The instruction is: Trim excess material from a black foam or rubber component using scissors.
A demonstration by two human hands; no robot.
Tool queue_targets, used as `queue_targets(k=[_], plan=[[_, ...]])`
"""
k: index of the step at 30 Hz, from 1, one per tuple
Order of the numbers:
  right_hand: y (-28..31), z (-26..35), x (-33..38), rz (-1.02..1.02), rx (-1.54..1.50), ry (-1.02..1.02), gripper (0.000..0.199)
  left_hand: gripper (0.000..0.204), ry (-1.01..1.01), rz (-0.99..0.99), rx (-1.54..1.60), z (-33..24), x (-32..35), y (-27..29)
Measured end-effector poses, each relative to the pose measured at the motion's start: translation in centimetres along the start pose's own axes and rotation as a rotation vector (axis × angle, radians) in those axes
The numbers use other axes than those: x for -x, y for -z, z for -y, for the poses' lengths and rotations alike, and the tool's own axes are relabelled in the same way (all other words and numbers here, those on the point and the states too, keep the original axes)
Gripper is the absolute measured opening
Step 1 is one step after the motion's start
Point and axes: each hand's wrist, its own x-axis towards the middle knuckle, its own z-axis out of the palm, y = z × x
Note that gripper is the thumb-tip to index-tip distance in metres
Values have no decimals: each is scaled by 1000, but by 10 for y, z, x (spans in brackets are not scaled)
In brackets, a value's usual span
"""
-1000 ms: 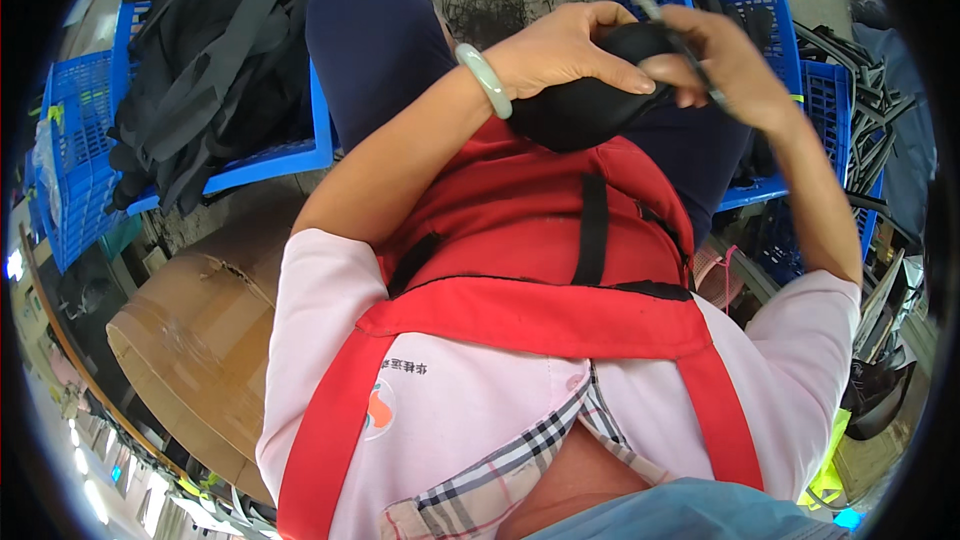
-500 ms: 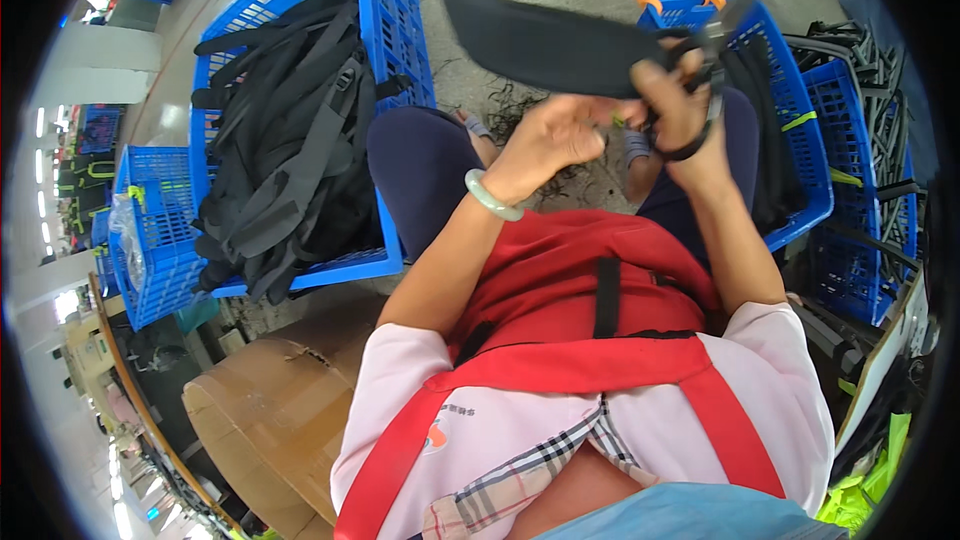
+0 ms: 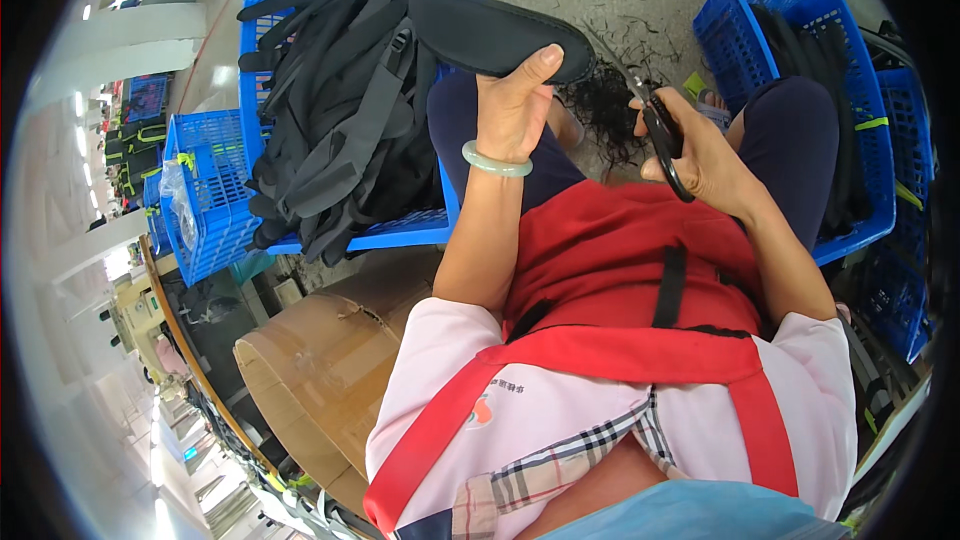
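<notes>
My left hand [image 3: 517, 105] grips a padded black strap [image 3: 495, 28] near its rounded end, thumb on top and fingers beneath. The strap's other end reaches up past the top edge of the picture. In my right hand [image 3: 705, 155] is a pair of scissors [image 3: 661, 135] with black handles. Its blades point up and left, close to the rounded end of the strap. Whether the blades touch the strap I cannot tell. A pale green bangle [image 3: 497, 162] circles my left wrist.
At left a blue crate [image 3: 452, 202] is heaped with black straps [image 3: 335, 105]. Another blue crate [image 3: 870, 140] with dark pieces stands at right. Dark scraps [image 3: 607, 118] litter the floor between my feet. An open cardboard box [image 3: 305, 370] is at lower left.
Both hands have drawn apart. My left hand has taken the strap's rounded end and moved it left, while the scissors, earlier raised in my right hand, have come down beside it.
</notes>
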Motion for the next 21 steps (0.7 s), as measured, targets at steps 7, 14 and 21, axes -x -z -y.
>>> queue_targets(k=[7,14,21], plan=[[-1,-6,-9,-37,146,47,74,28,53,30,47,8,-1,4],[5,-10,-13,32,57,34,76,27,85,53,47,11,-2,9],[8,-20,-13,83,-51,48,75,32,78,148,29,13,-3,24]])
